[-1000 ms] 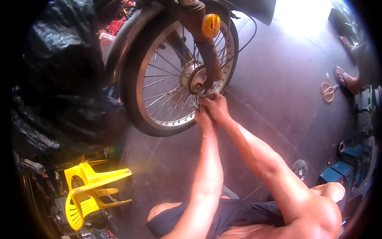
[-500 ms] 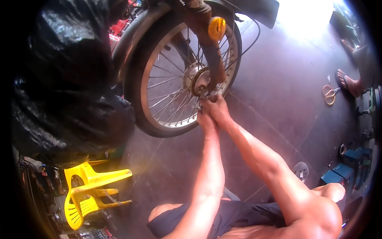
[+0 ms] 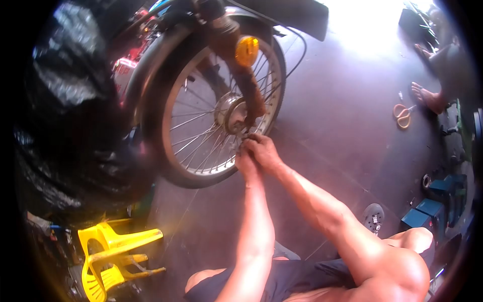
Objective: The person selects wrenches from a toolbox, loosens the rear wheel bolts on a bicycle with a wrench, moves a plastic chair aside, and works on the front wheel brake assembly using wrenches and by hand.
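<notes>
The spoked front wheel of a motorcycle stands in front of me, held by a rusty fork leg with an orange reflector. Just below its hub, both my hands meet close together. My left hand is closed, its fingers pinched near the lower end of the fork. Against it, slightly higher and to the right, my right hand is closed too, fingers curled at the same spot. Whatever small part lies between the fingers is too dark and covered to name.
A yellow plastic chair lies tipped at lower left, below black plastic sheeting. Orange-handled scissors lie on the dark floor near another person's foot. Blue boxes sit at right.
The view has shifted, so the wheel appears lower and farther left. My hands stay together beside the hub, now slightly farther below it.
</notes>
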`<state>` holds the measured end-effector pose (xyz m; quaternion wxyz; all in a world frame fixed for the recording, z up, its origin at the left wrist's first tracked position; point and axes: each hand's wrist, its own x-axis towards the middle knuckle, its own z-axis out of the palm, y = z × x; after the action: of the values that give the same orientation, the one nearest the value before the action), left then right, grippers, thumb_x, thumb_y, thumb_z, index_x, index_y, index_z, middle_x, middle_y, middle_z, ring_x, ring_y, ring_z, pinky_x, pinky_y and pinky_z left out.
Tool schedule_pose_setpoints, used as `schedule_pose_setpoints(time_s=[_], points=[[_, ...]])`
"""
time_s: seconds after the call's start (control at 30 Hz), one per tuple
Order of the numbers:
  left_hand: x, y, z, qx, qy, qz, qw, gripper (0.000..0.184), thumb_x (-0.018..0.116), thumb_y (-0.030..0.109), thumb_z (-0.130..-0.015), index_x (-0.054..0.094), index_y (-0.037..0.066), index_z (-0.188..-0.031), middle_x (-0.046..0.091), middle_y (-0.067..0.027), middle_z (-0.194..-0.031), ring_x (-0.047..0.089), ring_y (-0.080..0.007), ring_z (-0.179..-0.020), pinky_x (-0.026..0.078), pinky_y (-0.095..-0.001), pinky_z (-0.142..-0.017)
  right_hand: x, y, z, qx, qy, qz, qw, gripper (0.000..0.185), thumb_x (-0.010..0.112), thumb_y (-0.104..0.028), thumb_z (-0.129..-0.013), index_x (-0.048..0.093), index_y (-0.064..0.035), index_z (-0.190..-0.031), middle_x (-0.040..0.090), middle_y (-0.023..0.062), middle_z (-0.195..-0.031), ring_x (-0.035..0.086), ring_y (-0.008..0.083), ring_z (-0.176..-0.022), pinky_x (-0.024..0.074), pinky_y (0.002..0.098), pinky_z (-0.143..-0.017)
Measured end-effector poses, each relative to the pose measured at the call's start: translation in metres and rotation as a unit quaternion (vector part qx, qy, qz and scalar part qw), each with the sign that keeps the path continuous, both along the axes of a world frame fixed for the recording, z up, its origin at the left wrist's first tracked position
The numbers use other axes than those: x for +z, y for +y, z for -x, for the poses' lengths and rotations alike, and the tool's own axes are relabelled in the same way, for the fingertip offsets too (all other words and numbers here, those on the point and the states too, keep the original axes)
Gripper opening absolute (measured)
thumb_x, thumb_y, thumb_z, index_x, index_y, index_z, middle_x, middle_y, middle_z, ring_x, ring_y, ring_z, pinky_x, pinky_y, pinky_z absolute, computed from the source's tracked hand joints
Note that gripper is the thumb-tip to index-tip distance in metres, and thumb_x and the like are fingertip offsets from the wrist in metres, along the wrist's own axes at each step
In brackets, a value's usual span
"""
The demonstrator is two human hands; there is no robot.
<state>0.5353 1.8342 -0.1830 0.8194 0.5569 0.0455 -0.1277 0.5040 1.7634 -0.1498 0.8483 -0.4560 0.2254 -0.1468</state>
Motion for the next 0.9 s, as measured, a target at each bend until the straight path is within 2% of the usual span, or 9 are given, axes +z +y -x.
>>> schedule_pose_setpoints(time_s=[0.1, 0.2, 0.3, 0.37, 0.43, 0.53, 0.63, 0.77, 0.9], points=[[-0.012, 0.002, -0.005, -0.02, 0.001, 0.01, 1.0, 0.029, 0.054, 0.023, -0.098, 0.06, -0.002, -0.111, 0.063, -0.0092, -0.106, 0.063, -0.0164, -0.09, 0.051, -0.0299, -0.076, -0.004, 0.007, -0.011, -0.042, 0.089, 0.037, 0.994, 0.033, 0.063, -0.019, -0.087, 0.064, 0.0036, -0.11, 0.068, 0.012, -0.093, 0.063, 0.0189, -0.086, 0.0512, 0.0323, -0.081], [-0.004, 0.002, -0.003, -0.026, -0.002, -0.006, 1.0, 0.026, 0.054, 0.021, -0.098, 0.062, -0.002, -0.105, 0.065, -0.0093, -0.101, 0.063, -0.0162, -0.087, 0.051, -0.0295, -0.073, 0.005, 0.015, -0.008, -0.105, 0.021, 0.015, 0.994, 0.034, 0.063, -0.019, -0.087, 0.064, 0.0041, -0.112, 0.068, 0.0114, -0.091, 0.062, 0.0191, -0.086, 0.0509, 0.0322, -0.082], [0.0, 0.002, -0.001, -0.021, -0.008, -0.028, 0.999, 0.025, 0.053, 0.02, -0.097, 0.065, -0.002, -0.099, 0.066, -0.0094, -0.096, 0.064, -0.0161, -0.083, 0.051, -0.0291, -0.07, 0.004, -0.002, 0.003, 0.033, -0.027, -0.088, 0.995, 0.031, 0.063, -0.018, -0.09, 0.064, 0.0032, -0.112, 0.067, 0.0094, -0.1, 0.062, 0.0159, -0.093, 0.0485, 0.0285, -0.086], [0.001, 0.0, -0.001, -0.01, -0.012, -0.047, 0.999, 0.025, 0.053, 0.019, -0.097, 0.067, -0.002, -0.095, 0.067, -0.0095, -0.093, 0.064, -0.016, -0.081, 0.051, -0.0288, -0.068, 0.005, -0.002, 0.003, 0.013, 0.013, -0.011, 1.0, 0.035, 0.064, -0.021, -0.089, 0.063, 0.0031, -0.115, 0.067, 0.0094, -0.101, 0.061, 0.0158, -0.091, 0.0488, 0.029, -0.085], [0.003, 0.0, 0.002, 0.004, -0.023, -0.05, 0.998, 0.02, 0.054, 0.017, -0.098, 0.062, 0.0, -0.1, 0.064, -0.0074, -0.091, 0.062, -0.0152, -0.078, 0.05, -0.0286, -0.068, 0.003, 0.004, -0.002, -0.013, 0.075, -0.015, 0.997, 0.04, 0.064, -0.019, -0.086, 0.06, 0.001, -0.121, 0.065, 0.0088, -0.099, 0.06, 0.0155, -0.088, 0.0487, 0.0301, -0.084], [0.011, 0.003, 0.003, 0.0, -0.006, -0.041, 0.999, 0.016, 0.054, 0.015, -0.099, 0.057, 0.001, -0.106, 0.061, -0.0045, -0.091, 0.06, -0.0137, -0.074, 0.05, -0.0272, -0.065, 0.012, 0.0, 0.007, -0.023, 0.012, -0.168, 0.985, 0.039, 0.062, -0.014, -0.083, 0.059, -0.0002, -0.119, 0.064, 0.0088, -0.097, 0.06, 0.0165, -0.087, 0.0484, 0.0306, -0.082], [0.018, -0.004, 0.005, 0.016, 0.002, 0.013, 1.0, 0.012, 0.052, 0.014, -0.1, 0.056, 0.002, -0.102, 0.058, -0.0021, -0.085, 0.057, -0.011, -0.069, 0.047, -0.0247, -0.058, 0.022, -0.011, 0.015, 0.087, -0.04, -0.176, 0.98, 0.032, 0.058, -0.009, -0.081, 0.06, 0.0005, -0.111, 0.063, 0.0104, -0.099, 0.06, 0.0195, -0.091, 0.0484, 0.0311, -0.083], [0.016, -0.002, 0.003, -0.005, 0.007, -0.017, 1.0, 0.011, 0.052, 0.015, -0.1, 0.056, 0.004, -0.099, 0.055, 0.0008, -0.079, 0.054, -0.0088, -0.064, 0.042, -0.0225, -0.052, -0.01, -0.006, 0.014, -0.031, -0.016, -0.267, 0.963, 0.038, 0.054, -0.01, -0.082, 0.06, 0.0015, -0.118, 0.064, 0.011, -0.106, 0.062, 0.023, -0.093, 0.0491, 0.0329, -0.085], [0.023, -0.001, 0.01, -0.003, 0.013, -0.023, 1.0, 0.012, 0.051, 0.016, -0.101, 0.054, 0.007, -0.093, 0.05, 0.0026, -0.068, 0.047, -0.0077, -0.052, 0.037, -0.0231, -0.044, 0.003, -0.003, 0.012, -0.088, -0.051, -0.26, 0.96, 0.048, 0.055, -0.017, -0.083, 0.052, -0.0004, -0.128, 0.063, 0.0125, -0.104, 0.062, 0.0235, -0.094, 0.0497, 0.0331, -0.083]])
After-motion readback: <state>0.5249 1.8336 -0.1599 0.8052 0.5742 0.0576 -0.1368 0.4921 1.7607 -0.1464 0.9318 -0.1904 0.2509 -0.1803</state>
